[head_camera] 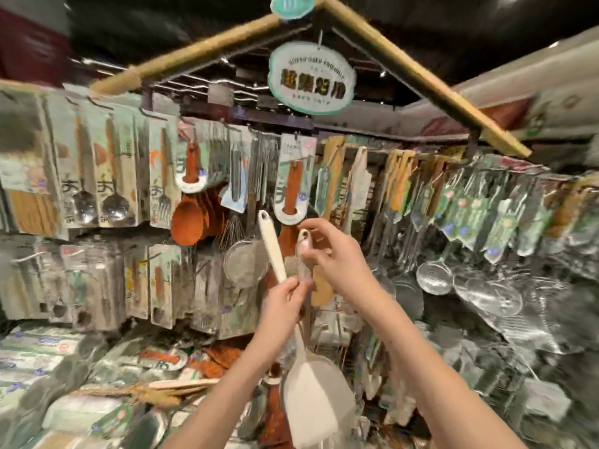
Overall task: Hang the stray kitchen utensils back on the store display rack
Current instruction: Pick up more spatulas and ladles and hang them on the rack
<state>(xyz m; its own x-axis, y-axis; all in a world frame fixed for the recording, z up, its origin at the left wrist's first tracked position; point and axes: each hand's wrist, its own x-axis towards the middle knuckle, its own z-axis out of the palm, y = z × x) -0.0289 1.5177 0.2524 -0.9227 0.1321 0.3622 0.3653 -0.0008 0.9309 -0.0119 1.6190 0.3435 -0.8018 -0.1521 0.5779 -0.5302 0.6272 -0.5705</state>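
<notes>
My left hand [285,306] grips the middle of a white spatula [316,396], handle pointing up with its hanging hole [264,216] at the top and the broad blade low at the bottom centre. My right hand [334,257] pinches the top of a second, smaller utensil [304,251] with a pale looped handle, held just right of the spatula's handle. Both are raised in front of the display rack [291,163], where packaged wooden spoons and whisks hang from hooks. The frame is blurred, so the smaller utensil's lower part is unclear.
Carded spoons and forks [107,176] hang in rows at left. Metal skimmers and ladles [434,280] hang at right. A green shop sign [311,77] hangs under bamboo beams. Packaged goods and loose wooden utensils [181,384] lie on the shelf below.
</notes>
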